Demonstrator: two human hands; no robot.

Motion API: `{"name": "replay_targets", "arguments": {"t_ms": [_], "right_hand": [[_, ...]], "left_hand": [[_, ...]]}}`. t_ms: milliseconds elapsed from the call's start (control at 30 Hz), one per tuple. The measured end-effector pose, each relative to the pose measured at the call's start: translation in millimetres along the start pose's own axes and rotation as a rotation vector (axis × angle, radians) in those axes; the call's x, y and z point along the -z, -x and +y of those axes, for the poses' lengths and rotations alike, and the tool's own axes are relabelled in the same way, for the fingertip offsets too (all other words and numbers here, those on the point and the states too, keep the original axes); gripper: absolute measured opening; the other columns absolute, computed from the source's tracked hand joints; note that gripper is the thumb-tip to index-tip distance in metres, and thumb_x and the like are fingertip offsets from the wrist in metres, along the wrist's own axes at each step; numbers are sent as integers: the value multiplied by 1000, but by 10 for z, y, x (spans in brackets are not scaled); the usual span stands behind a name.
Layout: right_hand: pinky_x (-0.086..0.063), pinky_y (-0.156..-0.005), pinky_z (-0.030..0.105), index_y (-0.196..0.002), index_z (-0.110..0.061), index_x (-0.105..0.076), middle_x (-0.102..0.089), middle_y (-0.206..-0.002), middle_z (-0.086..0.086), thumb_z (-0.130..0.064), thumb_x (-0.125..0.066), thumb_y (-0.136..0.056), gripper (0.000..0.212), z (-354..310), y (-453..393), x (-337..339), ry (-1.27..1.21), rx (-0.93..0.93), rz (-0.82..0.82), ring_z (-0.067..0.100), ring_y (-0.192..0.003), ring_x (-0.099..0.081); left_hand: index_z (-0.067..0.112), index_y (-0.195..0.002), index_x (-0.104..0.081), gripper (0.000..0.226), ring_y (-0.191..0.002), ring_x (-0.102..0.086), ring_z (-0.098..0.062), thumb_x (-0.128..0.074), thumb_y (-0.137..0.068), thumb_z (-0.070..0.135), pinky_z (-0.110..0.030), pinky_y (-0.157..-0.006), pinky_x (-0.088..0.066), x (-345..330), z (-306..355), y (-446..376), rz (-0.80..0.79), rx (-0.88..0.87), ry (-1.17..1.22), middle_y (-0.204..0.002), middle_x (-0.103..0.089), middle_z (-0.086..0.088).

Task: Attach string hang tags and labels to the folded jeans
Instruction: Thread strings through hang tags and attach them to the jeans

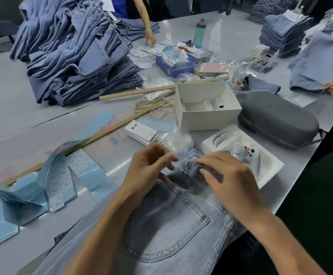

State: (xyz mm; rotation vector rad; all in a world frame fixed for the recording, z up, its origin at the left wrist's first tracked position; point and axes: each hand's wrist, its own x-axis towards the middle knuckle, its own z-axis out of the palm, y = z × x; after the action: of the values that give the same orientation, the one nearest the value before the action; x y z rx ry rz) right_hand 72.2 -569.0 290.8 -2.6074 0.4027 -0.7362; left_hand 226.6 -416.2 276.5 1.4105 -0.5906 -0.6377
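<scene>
Jeans (167, 225) flat before me, both hands at waistband. Left hand (147, 167) and right hand (229, 175) pinching at belt loop; string blurred. No tag on yet; tags (141, 132) wait just beyond.

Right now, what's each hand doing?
Left hand: fingers pinching the jeans at the waistband belt loop.
Right hand: fingers pinching the same waistband spot.

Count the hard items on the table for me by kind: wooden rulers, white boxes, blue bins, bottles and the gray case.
Wooden rulers: 2, the other further back
White boxes: 2, counting the open tray holding a white controller
Blue bins: 2, the second behind it
Bottles: 2, one teal, one clear
Gray case: 1
Total: 9
</scene>
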Motion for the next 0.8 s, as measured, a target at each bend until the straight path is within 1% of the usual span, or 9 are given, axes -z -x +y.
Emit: {"name": "replay_targets", "arguments": {"t_ms": [133,233,300,400,467,533,633,700,800], "right_hand": [[-47,-93,12,-116,-15,-72,-68,-114,-10,-12,-70,-94,22,139,50,190,-206,-14,133,2,-109,-63],[-47,-103,23,-128,-21,-66,-62,-129,-10,-21,-70,-91,37,202,43,172,-222,-131,30,4,-123,-57],[-47,-104,23,-137,-27,-58,-54,-139,-10,-24,-74,-89,51,206,48,103,-242,-214,-30,6,-127,-54],[-51,-91,14,-138,-33,-53,-66,-127,-13,-20,-77,-86,59,144,25,31,-630,-370,63,5,-117,-63],[-51,-90,13,-144,-32,-48,-73,-117,-10,-11,-77,-87,67,98,6,-3,-803,-411,84,7,-111,-68],[-53,-88,15,-143,-30,-49,-76,-107,-9,-6,-75,-88,66,47,8,-40,-710,-308,43,7,-104,-71],[-58,-85,34,-126,-21,-69,-73,-101,-7,4,-74,-86,47,-1,51,-143,-302,-34,29,13,-99,-68],[-57,-84,41,-127,-15,-70,-64,-110,-1,8,-69,-87,46,48,88,-195,-122,12,-10,21,-103,-61],[-51,-96,48,-144,-27,-54,-45,-132,2,-3,-69,-87,64,95,88,-191,26,-45,-169,24,-115,-47]], "left_hand": [[15,-86,-69,5,-83,-70,-20,-70,-91,16,-25,-55,-55,245,153,178,97,-143,198,-104,-76,-17],[17,-84,-67,10,-73,-66,-19,-73,-90,22,-22,-49,-50,306,197,239,70,-153,288,-105,-74,-21],[15,-85,-67,11,-66,-62,-19,-72,-89,24,-23,-47,-47,256,180,249,59,-145,324,-98,-73,-21],[13,-86,-68,12,-61,-56,-17,-72,-92,23,-22,-46,-44,149,115,253,60,-137,322,-85,-69,-15],[12,-88,-70,11,-59,-53,-14,-71,-90,23,-20,-47,-43,109,77,267,58,-129,321,-81,-67,-12],[13,-90,-72,14,-59,-51,-12,-74,-91,27,-19,-48,-42,92,54,279,57,-123,334,-81,-66,-9],[14,-90,-73,20,-62,-52,-13,-77,-88,34,-19,-50,-42,96,54,288,121,-90,363,-81,-66,-7],[17,-86,-74,14,-66,-53,-16,-74,-88,31,-23,-53,-41,118,46,274,192,-25,369,-79,-66,-4],[21,-79,-73,12,-66,-55,-17,-70,-90,25,-30,-55,-39,154,-2,278,242,53,351,-76,-65,-2]]}}
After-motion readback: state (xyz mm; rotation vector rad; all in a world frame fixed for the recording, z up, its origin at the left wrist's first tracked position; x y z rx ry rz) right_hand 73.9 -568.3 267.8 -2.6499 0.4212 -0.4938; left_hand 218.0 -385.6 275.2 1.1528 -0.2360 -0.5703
